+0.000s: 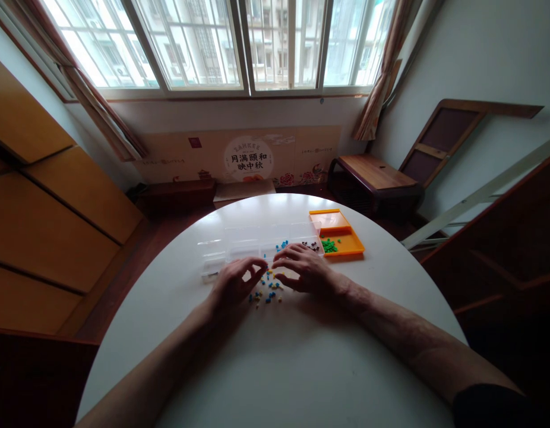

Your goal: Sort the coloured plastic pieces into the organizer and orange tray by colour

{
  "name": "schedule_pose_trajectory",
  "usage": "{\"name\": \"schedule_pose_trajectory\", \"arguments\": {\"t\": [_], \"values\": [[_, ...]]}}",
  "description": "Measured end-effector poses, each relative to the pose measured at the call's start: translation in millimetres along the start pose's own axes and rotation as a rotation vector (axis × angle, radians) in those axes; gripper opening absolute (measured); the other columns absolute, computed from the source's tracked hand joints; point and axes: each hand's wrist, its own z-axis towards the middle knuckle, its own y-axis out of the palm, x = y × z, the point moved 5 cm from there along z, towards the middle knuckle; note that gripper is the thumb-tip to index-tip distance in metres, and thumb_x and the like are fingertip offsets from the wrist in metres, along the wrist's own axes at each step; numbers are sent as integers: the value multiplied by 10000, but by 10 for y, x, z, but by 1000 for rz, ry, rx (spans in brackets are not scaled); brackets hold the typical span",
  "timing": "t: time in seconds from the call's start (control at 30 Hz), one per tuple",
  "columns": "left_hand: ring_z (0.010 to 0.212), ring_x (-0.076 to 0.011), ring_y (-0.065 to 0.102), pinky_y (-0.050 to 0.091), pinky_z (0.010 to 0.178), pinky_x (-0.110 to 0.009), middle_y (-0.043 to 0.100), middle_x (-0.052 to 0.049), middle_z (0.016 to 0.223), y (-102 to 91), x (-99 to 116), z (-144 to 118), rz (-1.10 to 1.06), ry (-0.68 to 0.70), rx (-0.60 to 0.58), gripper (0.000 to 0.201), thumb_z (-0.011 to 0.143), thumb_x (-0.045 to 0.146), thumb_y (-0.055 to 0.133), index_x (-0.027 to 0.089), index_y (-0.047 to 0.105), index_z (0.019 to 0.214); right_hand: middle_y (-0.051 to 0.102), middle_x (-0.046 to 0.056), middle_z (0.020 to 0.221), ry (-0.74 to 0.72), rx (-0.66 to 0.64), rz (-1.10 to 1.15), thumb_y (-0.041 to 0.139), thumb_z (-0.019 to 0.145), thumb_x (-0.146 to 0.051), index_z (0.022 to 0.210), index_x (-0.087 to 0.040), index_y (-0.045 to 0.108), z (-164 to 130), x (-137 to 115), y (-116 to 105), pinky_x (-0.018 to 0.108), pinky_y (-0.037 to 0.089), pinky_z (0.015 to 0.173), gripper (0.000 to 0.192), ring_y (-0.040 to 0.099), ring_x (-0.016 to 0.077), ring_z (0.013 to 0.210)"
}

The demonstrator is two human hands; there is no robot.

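Beads (266,291), blue and yellow, lie scattered mid-table (279,368) between left hand (234,284) and right hand (302,268), both fingers spread, gripping nothing; clear organizer box (252,245) runs lengthwise toward the orange tray (346,238).

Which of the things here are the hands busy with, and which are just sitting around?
In use:
- left hand and right hand, both over the small loose beads
- clear compartment box, right behind the hands
- orange tray with green beads

Just sitting around:
- wooden bench
- poster board under the window
- curtains
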Motion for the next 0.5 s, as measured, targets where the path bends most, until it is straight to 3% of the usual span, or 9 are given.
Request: {"name": "schedule_pose_trajectory", "arguments": {"t": [0.5], "values": [[810, -171, 806, 571, 838, -307, 865, -18, 965, -17, 106, 14, 22, 164, -25, 133, 1099, 310, 680, 241, 779, 1043, 804, 51, 1159, -53, -29, -33, 635, 1130, -354, 1173, -253, 749, 12, -7, -3, 386, 559, 940, 158, 720, 215, 1017]]}}
